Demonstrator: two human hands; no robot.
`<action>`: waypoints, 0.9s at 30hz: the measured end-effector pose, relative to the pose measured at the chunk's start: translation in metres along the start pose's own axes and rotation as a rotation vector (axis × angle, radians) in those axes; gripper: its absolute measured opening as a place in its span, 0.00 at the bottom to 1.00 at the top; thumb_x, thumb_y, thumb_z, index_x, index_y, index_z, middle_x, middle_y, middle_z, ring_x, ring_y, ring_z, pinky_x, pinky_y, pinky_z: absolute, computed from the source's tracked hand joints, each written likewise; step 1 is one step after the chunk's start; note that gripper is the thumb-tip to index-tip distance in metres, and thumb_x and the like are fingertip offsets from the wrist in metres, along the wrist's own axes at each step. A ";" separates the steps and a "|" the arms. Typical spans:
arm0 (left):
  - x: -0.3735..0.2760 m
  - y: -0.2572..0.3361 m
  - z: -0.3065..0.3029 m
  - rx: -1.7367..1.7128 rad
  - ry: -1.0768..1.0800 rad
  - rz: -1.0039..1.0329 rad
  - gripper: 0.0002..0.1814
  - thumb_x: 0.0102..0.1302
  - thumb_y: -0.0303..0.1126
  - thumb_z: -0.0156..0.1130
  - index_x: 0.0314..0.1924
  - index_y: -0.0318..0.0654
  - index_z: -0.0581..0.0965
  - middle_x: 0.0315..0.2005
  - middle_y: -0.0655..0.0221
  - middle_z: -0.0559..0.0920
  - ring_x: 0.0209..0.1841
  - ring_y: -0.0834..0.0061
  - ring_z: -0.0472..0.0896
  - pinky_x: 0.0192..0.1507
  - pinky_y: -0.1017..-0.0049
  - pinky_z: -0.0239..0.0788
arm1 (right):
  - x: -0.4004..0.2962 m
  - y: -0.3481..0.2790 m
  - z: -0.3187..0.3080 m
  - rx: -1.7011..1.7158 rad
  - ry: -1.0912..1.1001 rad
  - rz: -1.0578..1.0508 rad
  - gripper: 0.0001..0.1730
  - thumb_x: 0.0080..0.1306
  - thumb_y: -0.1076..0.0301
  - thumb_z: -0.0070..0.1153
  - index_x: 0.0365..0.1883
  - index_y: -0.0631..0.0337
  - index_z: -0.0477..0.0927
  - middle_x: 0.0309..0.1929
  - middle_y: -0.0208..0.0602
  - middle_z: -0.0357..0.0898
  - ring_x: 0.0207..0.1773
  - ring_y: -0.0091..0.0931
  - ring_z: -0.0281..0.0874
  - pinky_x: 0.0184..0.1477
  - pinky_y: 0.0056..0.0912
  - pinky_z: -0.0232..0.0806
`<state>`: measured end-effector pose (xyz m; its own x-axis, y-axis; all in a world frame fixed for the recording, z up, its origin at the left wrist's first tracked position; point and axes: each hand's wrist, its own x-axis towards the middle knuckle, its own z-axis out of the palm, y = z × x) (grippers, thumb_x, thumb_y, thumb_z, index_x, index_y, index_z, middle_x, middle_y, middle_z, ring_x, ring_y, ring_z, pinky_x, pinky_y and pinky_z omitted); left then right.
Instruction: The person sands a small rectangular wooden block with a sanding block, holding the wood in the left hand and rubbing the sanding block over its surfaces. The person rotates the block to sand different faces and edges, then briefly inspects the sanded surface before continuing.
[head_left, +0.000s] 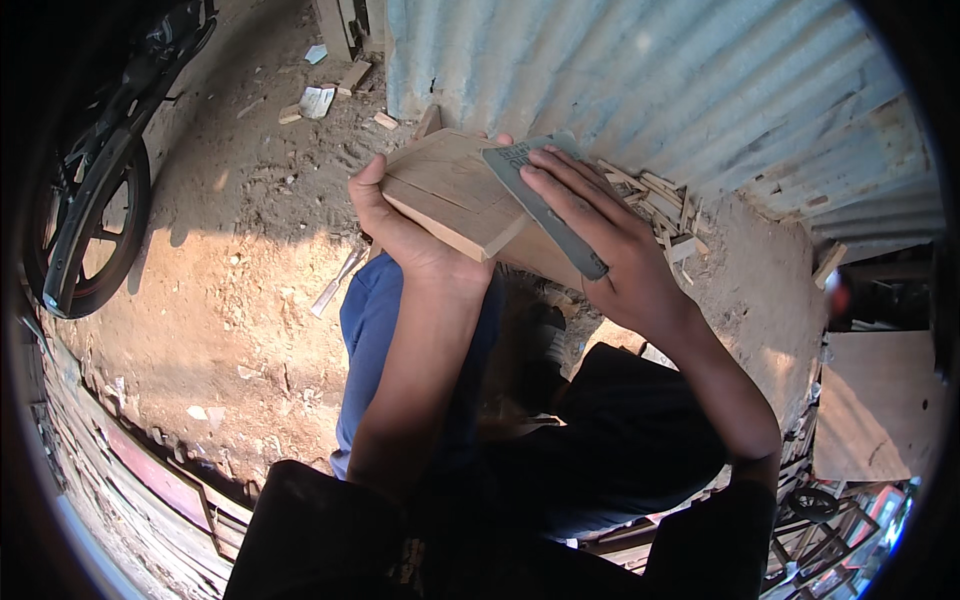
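My left hand supports a flat wooden block from below. Its thumb rests along the block's left edge, and fingertips show past the far edge. A thin crack runs across the block's upper face. In my right hand is a grey-green sheet of sandpaper bearing printing. The fingers lie spread over the sheet at the block's right side; whether it touches the wood there is hard to tell. Below the block, a wooden board is partly hidden. A chisel lies left of my knee.
A corrugated metal wall rises in front. Wood offcuts are piled at its foot. On the left stands a motorcycle, its wheel on the dirt floor. A plywood panel is at the right, and stacked boards at lower left.
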<state>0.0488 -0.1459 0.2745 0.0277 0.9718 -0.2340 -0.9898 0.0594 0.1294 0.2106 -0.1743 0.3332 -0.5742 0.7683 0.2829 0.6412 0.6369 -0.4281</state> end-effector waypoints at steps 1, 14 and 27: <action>0.000 -0.001 0.002 0.007 0.014 0.007 0.33 0.61 0.58 0.49 0.53 0.36 0.73 0.46 0.51 0.78 0.50 0.47 0.78 0.54 0.51 0.71 | -0.004 -0.002 -0.002 -0.035 0.001 -0.024 0.34 0.58 0.75 0.52 0.66 0.60 0.71 0.68 0.45 0.70 0.73 0.39 0.64 0.74 0.50 0.55; 0.000 0.000 0.007 0.061 -0.098 0.053 0.47 0.66 0.71 0.40 0.62 0.31 0.65 0.54 0.43 0.73 0.58 0.43 0.74 0.59 0.46 0.68 | -0.004 -0.022 -0.010 -0.016 -0.078 -0.150 0.35 0.54 0.81 0.51 0.65 0.64 0.73 0.67 0.46 0.72 0.72 0.39 0.66 0.74 0.49 0.54; 0.001 -0.006 0.013 0.098 -0.316 -0.158 0.46 0.64 0.77 0.39 0.59 0.41 0.69 0.49 0.49 0.77 0.51 0.47 0.79 0.51 0.52 0.76 | -0.011 -0.032 -0.019 -0.149 -0.199 -0.136 0.43 0.44 0.86 0.53 0.65 0.62 0.71 0.70 0.41 0.68 0.75 0.34 0.60 0.77 0.44 0.53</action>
<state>0.0569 -0.1426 0.2865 0.2365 0.9704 0.0492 -0.9522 0.2213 0.2107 0.2060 -0.2015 0.3605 -0.7393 0.6567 0.1488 0.6107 0.7471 -0.2626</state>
